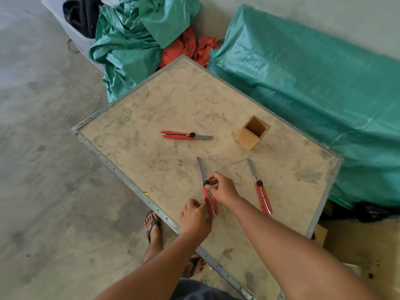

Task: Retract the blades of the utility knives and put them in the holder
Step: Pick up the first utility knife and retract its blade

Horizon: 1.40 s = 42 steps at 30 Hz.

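Observation:
Three red utility knives lie on a dusty table (151, 105), all with blades out. My left hand (194, 219) pinches the rear of the near knife (211, 202), whose blade points away from me. My right hand (223, 189) has thumb and finger on that knife's black knob. A second knife (263, 195) lies to the right, untouched. The third knife (177, 135) lies farther back, blade pointing right. An empty square wooden holder (252, 133) stands upright at the back right.
The table has a metal rim (104, 159). Green tarpaulin (303, 94) covers bulky items behind and to the right. Orange cloth (186, 50) and a white bin (71, 24) lie beyond the far corner. My sandalled feet (153, 228) stand on concrete floor.

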Each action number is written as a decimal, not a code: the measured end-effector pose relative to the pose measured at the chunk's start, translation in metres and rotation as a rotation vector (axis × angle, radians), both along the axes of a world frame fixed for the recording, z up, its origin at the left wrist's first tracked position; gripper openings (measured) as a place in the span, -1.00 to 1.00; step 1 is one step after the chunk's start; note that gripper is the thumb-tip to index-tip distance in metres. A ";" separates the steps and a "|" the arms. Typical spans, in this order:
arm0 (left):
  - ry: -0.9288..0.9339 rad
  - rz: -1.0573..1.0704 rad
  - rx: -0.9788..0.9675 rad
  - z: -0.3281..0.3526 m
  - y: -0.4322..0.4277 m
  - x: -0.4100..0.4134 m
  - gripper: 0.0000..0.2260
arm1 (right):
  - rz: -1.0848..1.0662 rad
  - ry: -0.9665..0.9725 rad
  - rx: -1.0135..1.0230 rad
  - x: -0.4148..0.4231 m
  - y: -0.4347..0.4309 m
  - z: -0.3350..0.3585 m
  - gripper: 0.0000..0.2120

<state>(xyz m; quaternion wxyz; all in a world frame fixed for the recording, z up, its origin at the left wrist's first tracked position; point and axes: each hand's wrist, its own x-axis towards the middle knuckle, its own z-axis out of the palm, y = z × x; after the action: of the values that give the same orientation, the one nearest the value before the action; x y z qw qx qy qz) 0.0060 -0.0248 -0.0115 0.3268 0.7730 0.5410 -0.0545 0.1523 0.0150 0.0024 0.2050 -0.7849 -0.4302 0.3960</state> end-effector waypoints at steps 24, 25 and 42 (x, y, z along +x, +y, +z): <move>-0.821 -0.083 -0.309 0.140 0.115 0.072 -0.58 | -0.388 0.188 0.507 0.097 -0.018 0.175 -0.77; -0.834 -0.089 -0.317 0.146 0.116 0.076 -0.58 | -0.371 0.166 0.506 0.098 -0.020 0.180 -0.77; -0.939 -0.136 -0.338 0.191 0.135 0.109 -0.64 | -0.273 -0.033 0.495 0.117 -0.018 0.220 -0.79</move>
<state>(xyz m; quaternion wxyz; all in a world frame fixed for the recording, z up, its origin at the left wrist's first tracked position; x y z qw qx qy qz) 0.1153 0.1101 0.1799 0.6511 0.6840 0.2678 0.1911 0.2690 -0.0032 0.2219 0.4350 -0.7679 -0.4075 0.2347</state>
